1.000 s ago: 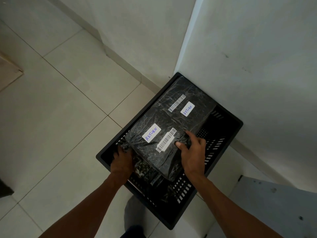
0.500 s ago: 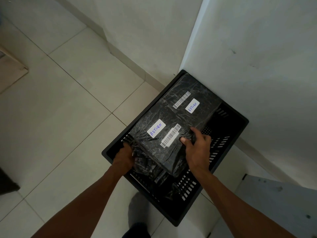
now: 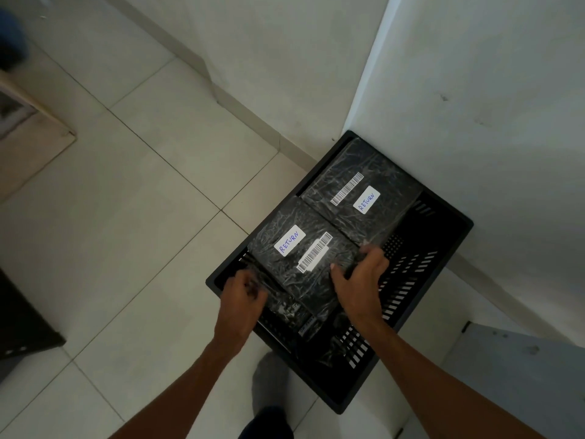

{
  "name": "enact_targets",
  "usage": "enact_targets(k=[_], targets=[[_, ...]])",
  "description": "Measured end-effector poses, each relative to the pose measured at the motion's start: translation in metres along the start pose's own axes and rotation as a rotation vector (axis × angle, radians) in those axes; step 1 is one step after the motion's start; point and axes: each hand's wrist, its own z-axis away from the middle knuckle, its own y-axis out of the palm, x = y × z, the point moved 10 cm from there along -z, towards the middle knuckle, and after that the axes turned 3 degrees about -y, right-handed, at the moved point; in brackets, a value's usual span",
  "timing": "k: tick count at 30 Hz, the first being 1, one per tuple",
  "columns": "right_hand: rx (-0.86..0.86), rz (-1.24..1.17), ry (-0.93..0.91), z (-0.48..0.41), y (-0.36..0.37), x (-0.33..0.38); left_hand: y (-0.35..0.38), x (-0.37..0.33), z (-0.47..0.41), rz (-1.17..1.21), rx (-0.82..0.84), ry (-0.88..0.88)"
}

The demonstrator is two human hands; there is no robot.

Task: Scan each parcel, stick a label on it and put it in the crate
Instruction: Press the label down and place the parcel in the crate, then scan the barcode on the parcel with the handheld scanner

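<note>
A black slotted crate (image 3: 443,258) stands on the floor in the wall corner. Inside lie two black-wrapped parcels, each with a barcode and a white "RETURN" label. The far parcel (image 3: 357,175) lies flat against the back corner. The near parcel (image 3: 304,270) lies beside it, towards me. My right hand (image 3: 357,280) grips the near parcel's right edge, thumb on top. My left hand (image 3: 243,289) holds its crumpled wrap at the left corner, fingers curled. More dark wrapped material shows under the near parcel.
White walls (image 3: 474,90) close in behind and to the right of the crate. Pale floor tiles (image 3: 142,217) spread to the left. A wooden edge (image 3: 41,122) sits far left, a dark object (image 3: 25,318) lower left, and a grey surface (image 3: 522,369) lower right.
The near parcel has settled a little lower into the crate with both hands still on it. My view has shifted slightly, so the crate appears further right.
</note>
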Motion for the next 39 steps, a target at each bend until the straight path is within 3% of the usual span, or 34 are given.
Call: enact_targets(k=[3,6,8,12,18,22,30,34,39], targets=[[0.017,0.106,0.104,0.012,0.0,-0.007,0.018,-0.007,0.011,-0.104,0.059,0.097],[0.151,0.02,0.276,0.025,0.018,-0.012,0.011,-0.038,0.02,0.228,-0.038,0.13],[0.208,-0.038,0.273,0.028,0.027,-0.007,0.015,-0.047,0.018,0.364,-0.042,0.066],[0.352,-0.058,0.289,0.027,0.032,-0.014,0.026,-0.055,0.001,0.108,0.045,0.015],[0.402,-0.116,0.229,0.03,0.011,-0.008,0.014,-0.06,0.016,0.138,0.069,-0.017],[0.475,-0.128,0.236,0.06,-0.017,0.011,-0.003,-0.097,0.055,0.145,0.063,0.075],[0.449,-0.074,0.197,0.137,-0.158,0.083,-0.037,-0.194,0.198,0.068,0.15,0.126],[0.365,-0.064,0.139,0.19,-0.263,0.125,-0.048,-0.247,0.295,0.014,0.193,0.111],[0.241,-0.101,0.079,0.257,-0.385,0.149,-0.043,-0.334,0.413,-0.011,0.249,0.241]])
